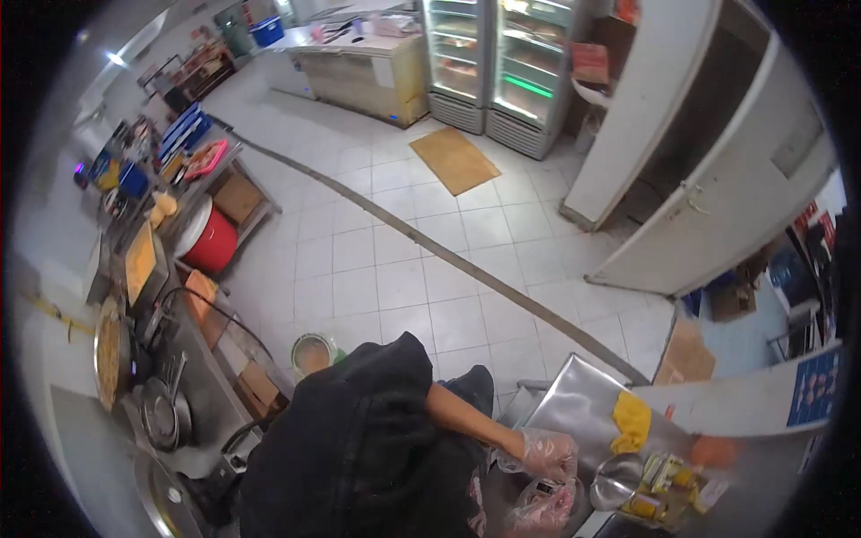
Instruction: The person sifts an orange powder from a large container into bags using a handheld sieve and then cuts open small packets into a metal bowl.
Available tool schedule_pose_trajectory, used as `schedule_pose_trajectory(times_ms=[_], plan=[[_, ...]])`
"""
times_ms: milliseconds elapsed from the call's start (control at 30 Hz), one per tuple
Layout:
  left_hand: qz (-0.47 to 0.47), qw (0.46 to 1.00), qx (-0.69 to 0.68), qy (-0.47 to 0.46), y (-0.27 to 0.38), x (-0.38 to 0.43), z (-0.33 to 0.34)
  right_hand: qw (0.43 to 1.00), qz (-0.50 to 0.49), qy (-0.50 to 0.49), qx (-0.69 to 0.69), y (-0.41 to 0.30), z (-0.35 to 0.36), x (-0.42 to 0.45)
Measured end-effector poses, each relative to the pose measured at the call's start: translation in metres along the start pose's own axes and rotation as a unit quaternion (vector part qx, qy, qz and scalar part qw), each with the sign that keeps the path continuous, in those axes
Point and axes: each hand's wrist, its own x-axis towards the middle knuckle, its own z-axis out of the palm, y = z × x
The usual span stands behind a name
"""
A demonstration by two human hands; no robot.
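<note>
My left hand [550, 456], in a clear plastic glove, reaches out from a black sleeve over the near side of a stainless steel worktop [572, 403]. Close below it, at the bottom edge, is a pinkish shape in clear plastic, which seems to be my gloved right hand [541, 511]; a small dark item shows between the two. Blur and the clear plastic hide the fingers of both hands, so what they hold cannot be told. Beside them, to the right, stands a shiny metal bowl [615, 481]. A yellow cloth [630, 422] lies on the worktop above the bowl.
Yellow packets [666, 481] lie right of the bowl. At left, a counter bears pans [161, 417] and a tray of orange food [140, 262]. A bucket [313, 355] and a red drum [212, 239] stand low down. A brown strip [417, 235] crosses the tiled floor; lit display fridges [525, 74] stand beyond.
</note>
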Motion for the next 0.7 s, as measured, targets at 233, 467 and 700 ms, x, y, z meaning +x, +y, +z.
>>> schedule_pose_trajectory(times_ms=[233, 467, 700], plan=[[0.052, 0.987, 0.061, 0.139, -0.011, -0.027, -0.019, 0.998, 0.006, -0.059, -0.012, -0.009, 0.001, 0.012], [0.063, 0.996, 0.028, 0.05, -0.001, -0.013, -0.047, 0.987, 0.136, 0.079, 0.021, -0.051, -0.006, 0.012], [-0.257, 0.948, -0.139, -0.126, 0.012, 0.027, -0.02, 0.96, -0.024, 0.231, 0.156, -0.007, -0.005, -0.01]])
